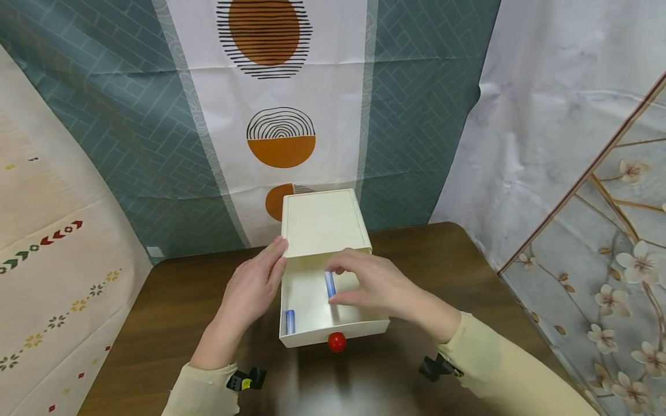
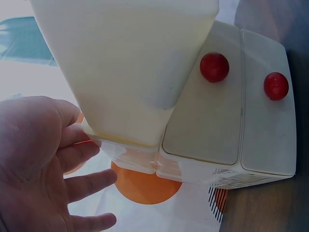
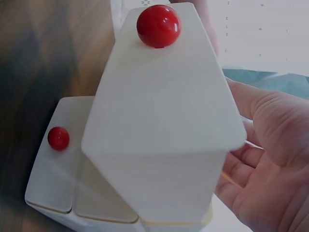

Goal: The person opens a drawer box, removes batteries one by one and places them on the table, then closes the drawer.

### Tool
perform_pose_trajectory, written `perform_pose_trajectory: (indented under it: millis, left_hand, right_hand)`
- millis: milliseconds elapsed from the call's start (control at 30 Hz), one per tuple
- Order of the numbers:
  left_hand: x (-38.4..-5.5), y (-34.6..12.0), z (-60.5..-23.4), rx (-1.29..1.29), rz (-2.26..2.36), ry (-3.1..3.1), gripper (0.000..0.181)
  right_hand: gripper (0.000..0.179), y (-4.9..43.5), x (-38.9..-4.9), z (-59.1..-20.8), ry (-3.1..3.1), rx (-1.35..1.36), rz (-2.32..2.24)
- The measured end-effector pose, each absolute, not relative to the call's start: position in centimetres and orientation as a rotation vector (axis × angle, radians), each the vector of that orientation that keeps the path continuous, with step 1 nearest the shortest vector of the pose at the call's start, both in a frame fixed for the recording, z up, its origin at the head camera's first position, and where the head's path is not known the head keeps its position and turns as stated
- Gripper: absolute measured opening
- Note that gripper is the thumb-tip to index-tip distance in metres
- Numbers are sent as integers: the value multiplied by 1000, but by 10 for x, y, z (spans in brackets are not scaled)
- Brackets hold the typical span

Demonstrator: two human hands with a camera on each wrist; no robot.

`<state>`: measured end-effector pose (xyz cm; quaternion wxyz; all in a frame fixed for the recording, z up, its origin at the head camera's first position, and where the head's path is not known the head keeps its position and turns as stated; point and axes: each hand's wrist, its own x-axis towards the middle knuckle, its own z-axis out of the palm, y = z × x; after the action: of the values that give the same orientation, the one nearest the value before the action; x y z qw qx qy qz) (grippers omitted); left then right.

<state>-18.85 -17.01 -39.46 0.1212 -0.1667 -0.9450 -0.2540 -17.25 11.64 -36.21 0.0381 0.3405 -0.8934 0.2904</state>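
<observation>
A small cream drawer cabinet [image 1: 325,222] stands on the table with its top drawer [image 1: 308,283] pulled out. My right hand [image 1: 372,283] is over the drawer and pinches a blue battery [image 1: 330,284] between thumb and fingers. Another blue battery [image 1: 290,322] lies inside, at the drawer's front left corner. My left hand [image 1: 255,283] rests along the cabinet's left side, its fingers mostly straight, as the left wrist view also shows. In the right wrist view the drawer front hides the pinched battery and the right hand's fingertips.
A red round knob [image 1: 337,342] sticks out from the open drawer's front. Two lower drawers with red knobs [image 2: 215,67] are closed beneath it. The dark wooden table [image 1: 208,323] reaches back to a patterned cloth [image 1: 333,133], with more cloth hanging at both sides.
</observation>
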Motion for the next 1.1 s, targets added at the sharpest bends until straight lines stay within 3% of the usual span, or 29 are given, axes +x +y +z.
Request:
perform_pose_trajectory:
  millis: [1100]
  left_hand:
    - [-189,-171,-396,-496,-754,-2753,54]
  right_hand:
    - [55,197,-165,-364,-2743,796,1048]
